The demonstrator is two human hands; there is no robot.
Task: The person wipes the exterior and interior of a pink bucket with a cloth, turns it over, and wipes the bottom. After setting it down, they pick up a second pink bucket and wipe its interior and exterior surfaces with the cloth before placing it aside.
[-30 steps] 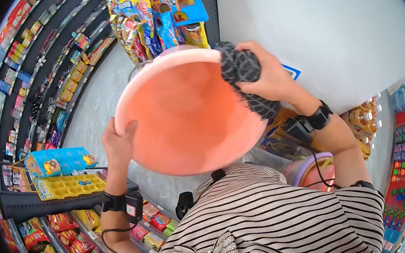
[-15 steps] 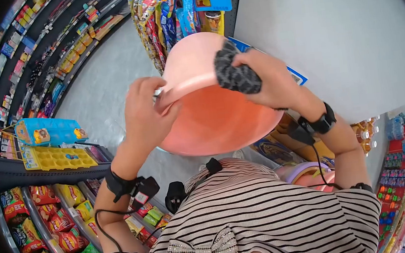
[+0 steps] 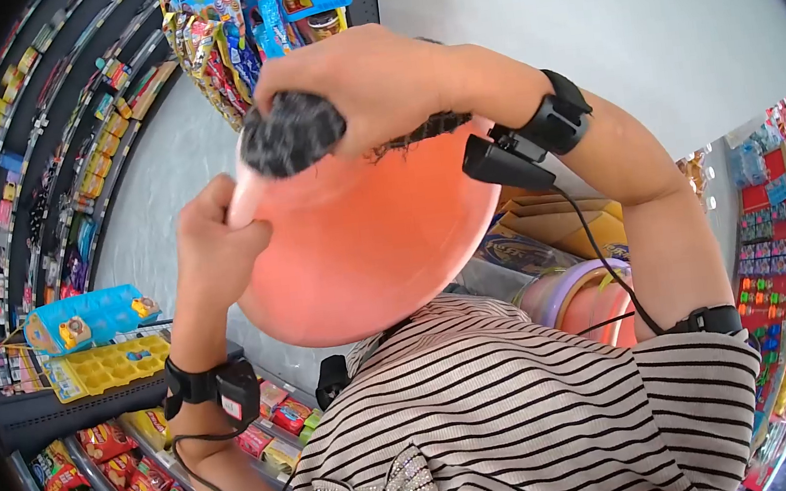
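A pink plastic bucket (image 3: 374,248) is tilted in front of my chest, its orange-pink inside towards me. My left hand (image 3: 215,241) is closed on its rim at the left, thumb on the inner side. My right hand (image 3: 374,83) is closed round a bunched dark grey patterned cloth (image 3: 291,136), pressed against the rim just above my left hand. A loose part of the cloth trails to the right, under my right wrist. My right hand and forearm hide the far side of the bucket.
Hanging snack packets (image 3: 206,49) are beyond the bucket, beside a white panel (image 3: 581,20). Chip bags (image 3: 138,478) fill the lower-left shelf, below a blue and yellow toy package (image 3: 96,323). Nested round tubs (image 3: 564,299) stand by my right side.
My right hand has wiped the cloth leftwards along the rim towards my left hand. The bucket has turned and tilted, and my left hand has shifted left and down with its rim.
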